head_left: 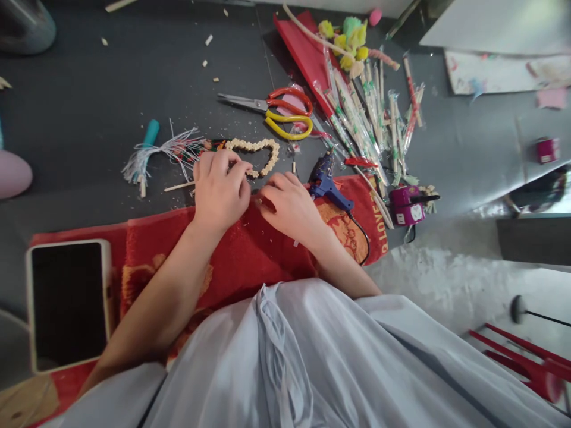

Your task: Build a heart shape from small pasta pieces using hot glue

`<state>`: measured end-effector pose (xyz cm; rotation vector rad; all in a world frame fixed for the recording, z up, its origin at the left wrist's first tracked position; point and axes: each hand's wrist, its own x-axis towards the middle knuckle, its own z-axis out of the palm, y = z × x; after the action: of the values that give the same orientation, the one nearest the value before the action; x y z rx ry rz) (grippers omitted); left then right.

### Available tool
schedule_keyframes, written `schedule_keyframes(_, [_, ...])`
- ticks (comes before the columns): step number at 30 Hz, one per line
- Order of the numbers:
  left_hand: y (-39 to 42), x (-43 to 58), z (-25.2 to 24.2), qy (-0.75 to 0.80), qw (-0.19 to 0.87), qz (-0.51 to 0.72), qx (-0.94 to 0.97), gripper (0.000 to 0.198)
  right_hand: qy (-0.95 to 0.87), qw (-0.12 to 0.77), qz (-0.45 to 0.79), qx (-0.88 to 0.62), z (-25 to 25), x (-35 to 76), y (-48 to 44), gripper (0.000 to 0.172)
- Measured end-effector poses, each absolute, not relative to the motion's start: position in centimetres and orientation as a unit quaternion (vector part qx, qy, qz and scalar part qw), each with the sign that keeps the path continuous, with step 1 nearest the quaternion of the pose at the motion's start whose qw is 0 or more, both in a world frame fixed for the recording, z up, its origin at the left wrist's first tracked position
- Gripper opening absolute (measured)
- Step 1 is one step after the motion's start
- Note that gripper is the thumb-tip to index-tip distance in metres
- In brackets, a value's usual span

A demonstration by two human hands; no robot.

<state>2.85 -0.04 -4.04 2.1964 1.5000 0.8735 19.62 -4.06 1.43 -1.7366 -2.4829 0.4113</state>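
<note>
My left hand (pixel 219 189) rests on the near end of a cream heart-shaped outline made of small beads or pieces (pixel 259 153) on the dark floor, fingers curled and pinching its lower edge. My right hand (pixel 291 205) lies just right of it, fingers bent and pressed together near the same spot; what they hold is hidden. Both hands sit over the edge of a red towel (pixel 250 255).
A blue glue gun (pixel 327 181) lies right of my right hand. Red-and-yellow scissors (pixel 281 110), wrapped sticks (pixel 370 113), pom-poms (pixel 348 38), a purple tape roll (pixel 407 205), a tassel bundle (pixel 156 154) and a tablet (pixel 68 303) surround the spot.
</note>
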Motion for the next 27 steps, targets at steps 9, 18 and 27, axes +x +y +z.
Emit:
schedule_keyframes(9, [-0.1,3.0,-3.7,0.508,0.156,0.257,0.808,0.027,-0.795,0.143,0.123,-0.577,0.8,21.4,-1.4,0.018])
schedule_keyframes(18, [0.0,3.1,-3.1,0.522,0.186,0.222,0.802,0.028,-0.813,0.183,0.118,-0.540,-1.8,21.7,-0.6,0.014])
schedule_keyframes(27, [-0.1,3.1,-3.3,0.517,0.210,0.244,0.793,0.028,-0.821,0.169,0.125,-0.531,-1.8,21.9,-0.2,0.012])
